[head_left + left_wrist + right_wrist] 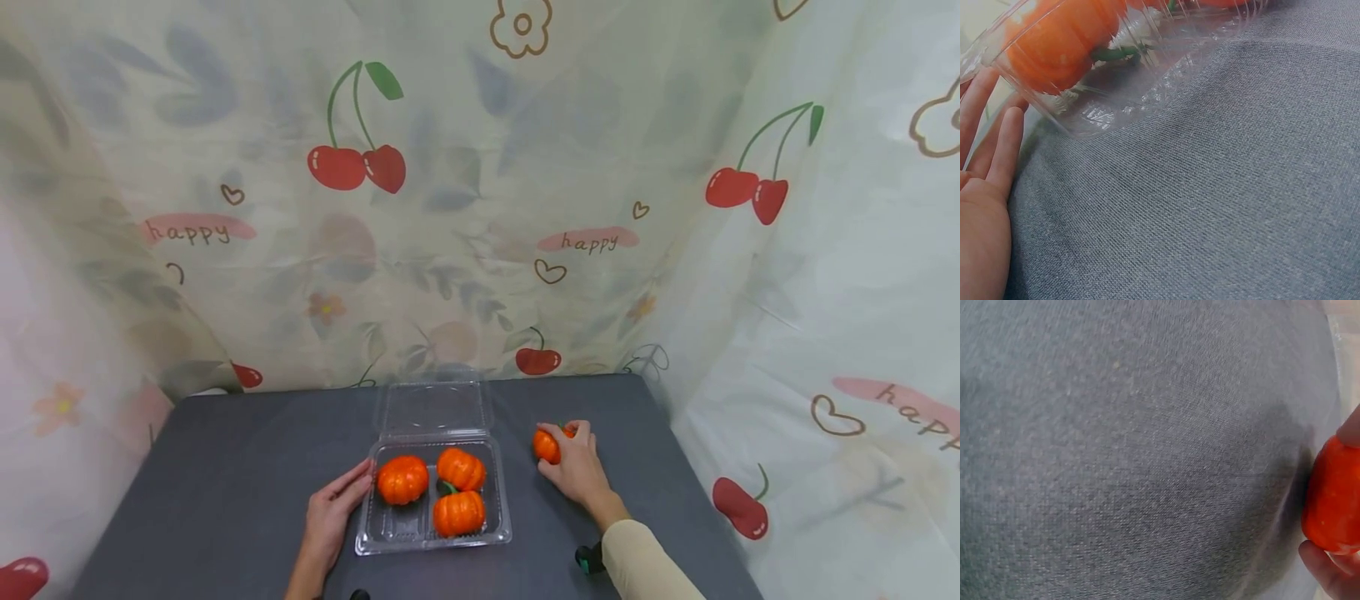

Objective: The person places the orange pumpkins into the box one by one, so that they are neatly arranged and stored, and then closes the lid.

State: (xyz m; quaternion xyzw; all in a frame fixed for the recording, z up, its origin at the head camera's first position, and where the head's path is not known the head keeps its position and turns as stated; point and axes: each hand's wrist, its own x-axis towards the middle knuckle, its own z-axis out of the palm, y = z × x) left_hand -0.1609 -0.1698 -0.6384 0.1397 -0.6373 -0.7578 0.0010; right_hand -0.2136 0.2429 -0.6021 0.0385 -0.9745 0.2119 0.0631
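Note:
A clear plastic clamshell box [367, 533] lies with its lid folded back on the dark cloth. Inside it sit a small orange pumpkin [402, 480] on the left and two more, one pumpkin [461, 469] behind the other pumpkin [459, 513], on the right. My left hand [335, 512] touches the box's left side with fingers nearly straight, as the left wrist view also shows. To the right of the box, my right hand [579, 467] grips another orange pumpkin [547, 447] between thumb and fingers. In the right wrist view that pumpkin [1335, 499] is partly cut off.
The grey cloth-covered table [255, 467] extends around the box. A printed curtain [450, 208] with cherries hangs behind and at both sides. Beside the right sleeve lies a small black and green object [588, 559]; a dark round thing [360, 594] shows at the bottom edge.

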